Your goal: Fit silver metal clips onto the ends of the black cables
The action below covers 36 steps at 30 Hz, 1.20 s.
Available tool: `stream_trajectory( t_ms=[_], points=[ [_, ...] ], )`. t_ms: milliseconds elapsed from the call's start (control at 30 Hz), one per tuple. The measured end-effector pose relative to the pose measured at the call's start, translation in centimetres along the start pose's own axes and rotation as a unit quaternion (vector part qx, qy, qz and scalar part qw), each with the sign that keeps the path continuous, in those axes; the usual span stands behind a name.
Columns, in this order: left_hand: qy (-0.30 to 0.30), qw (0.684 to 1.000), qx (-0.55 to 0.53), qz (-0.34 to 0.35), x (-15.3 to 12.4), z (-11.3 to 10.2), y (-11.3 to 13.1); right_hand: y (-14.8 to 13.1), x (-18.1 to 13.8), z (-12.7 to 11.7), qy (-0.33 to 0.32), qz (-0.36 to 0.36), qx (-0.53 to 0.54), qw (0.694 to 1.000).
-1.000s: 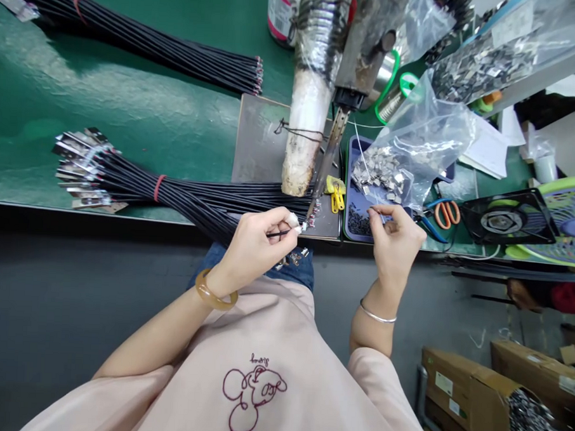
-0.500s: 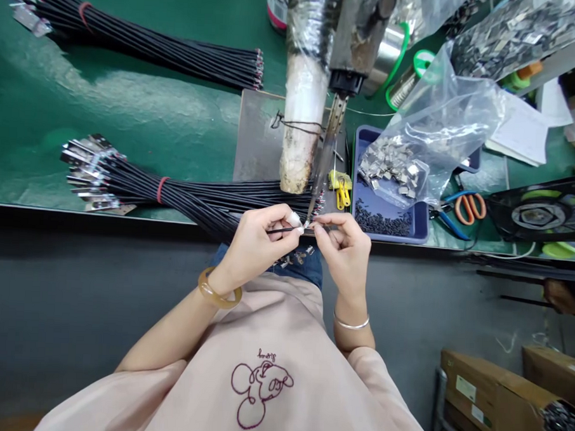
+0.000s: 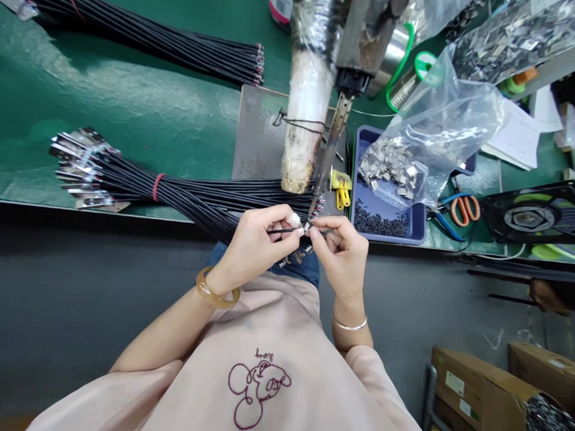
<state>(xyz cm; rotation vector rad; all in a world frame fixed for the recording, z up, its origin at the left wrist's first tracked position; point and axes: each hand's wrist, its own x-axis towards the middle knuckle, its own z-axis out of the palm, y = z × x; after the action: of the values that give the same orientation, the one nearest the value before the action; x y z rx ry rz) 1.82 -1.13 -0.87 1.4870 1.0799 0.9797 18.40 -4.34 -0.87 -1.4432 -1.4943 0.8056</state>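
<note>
While L hand (image 3: 262, 245) pinches blk cable (image 3: 280, 230), R hand (image 3: 343, 255) faces it, fingers curled, can't tell if gripping.

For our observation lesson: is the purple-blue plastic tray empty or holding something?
Holding something: small black pieces lie in the tray, and a clear plastic bag of silvery pieces rests partly in it.

Free: green bench (image 3: 144, 111), between far black cable bundle (image 3: 152, 30) and near black cable bundle (image 3: 193, 195) (each red-banded). Obstacles above grey board (image 3: 259, 131): thick white tube (image 3: 309, 92), slim metal soldering iron (image 3: 338, 122).
</note>
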Motion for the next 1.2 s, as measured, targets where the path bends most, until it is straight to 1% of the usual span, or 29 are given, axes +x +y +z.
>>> stream_trajectory(
  t_ms=[133,300,367,467,533,633,733,833,933,1000,1033,1100,1167,1200],
  points=[
    [-0.014,0.999,0.021,0.020,0.0,-0.3,0.1,0.1,-0.2,0.4,0.005,-0.029,-0.023,0.999],
    [-0.015,1.000,0.007,0.000,0.0,-0.7,0.1,0.3,-0.5,-0.3,0.056,-0.090,-0.079,0.991],
    [-0.020,1.000,0.009,-0.001,0.0,-0.7,0.1,0.2,-0.5,-0.6,0.045,-0.137,-0.123,0.982],
    [-0.025,1.000,0.011,0.000,0.0,-0.8,0.2,0.1,-0.3,-0.9,0.018,-0.208,-0.188,0.960],
    [-0.029,0.999,0.012,0.004,0.0,-0.9,0.2,0.1,-0.1,-0.8,0.007,-0.235,-0.215,0.948],
    [-0.044,0.999,0.014,0.013,0.0,-1.0,0.3,0.3,0.0,-0.4,0.004,-0.253,-0.226,0.941],
    [-0.062,0.998,0.009,0.019,0.1,-1.2,0.4,0.5,0.0,0.0,0.018,-0.255,-0.210,0.944],
    [-0.073,0.997,-0.019,0.004,0.2,-1.3,0.6,0.5,-0.1,0.3,0.034,-0.233,-0.188,0.953],
    [-0.065,0.997,-0.045,-0.017,0.2,-1.2,0.8,0.3,-0.4,0.3,0.040,-0.207,-0.174,0.962],
    [-0.053,0.997,-0.054,-0.020,0.2,-1.1,0.8,0.2,-0.7,0.2,0.052,-0.192,-0.155,0.968],
    [-0.047,0.997,-0.058,-0.019,0.2,-1.0,0.9,0.1,-0.8,0.1,0.067,-0.181,-0.136,0.972],
    [-0.032,0.997,-0.068,-0.019,0.2,-0.9,0.9,0.1,-1.2,0.0,0.124,-0.162,-0.074,0.976],
    [-0.020,0.997,-0.073,-0.024,0.2,-0.8,0.8,0.1,-1.5,-0.2,0.191,-0.153,-0.004,0.970],
    [-0.015,0.997,-0.074,-0.027,0.2,-0.8,0.8,0.1,-1.6,-0.2,0.213,-0.152,0.020,0.965]
  ],
)
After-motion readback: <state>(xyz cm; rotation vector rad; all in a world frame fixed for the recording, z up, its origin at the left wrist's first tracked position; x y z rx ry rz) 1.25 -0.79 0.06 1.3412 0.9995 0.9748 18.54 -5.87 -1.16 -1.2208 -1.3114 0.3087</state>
